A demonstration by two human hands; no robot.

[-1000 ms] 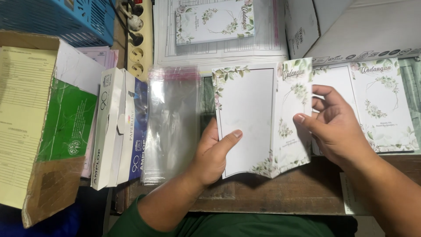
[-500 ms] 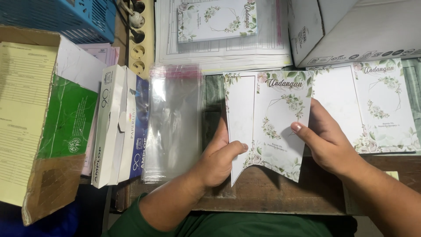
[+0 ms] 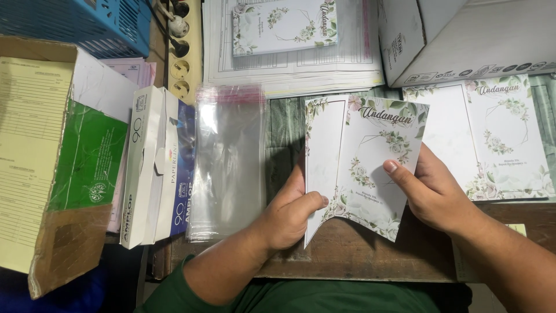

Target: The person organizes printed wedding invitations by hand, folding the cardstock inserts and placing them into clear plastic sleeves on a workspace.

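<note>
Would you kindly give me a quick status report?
Both hands on floral card: left hand, right hand. Card partly folded, above table. Clear sleeves alongside, apart.

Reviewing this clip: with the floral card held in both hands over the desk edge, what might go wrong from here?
1. The left hand pinches the floral card only at its lower left corner; the glossy paper may slip or crease there.
2. The right hand's thumb presses on the printed front flap, which may smudge or dent it.
3. The stack of clear sleeves overhangs the desk edge and might slide off.

left hand fingers hidden behind folded card | white box cut by top edge
</note>
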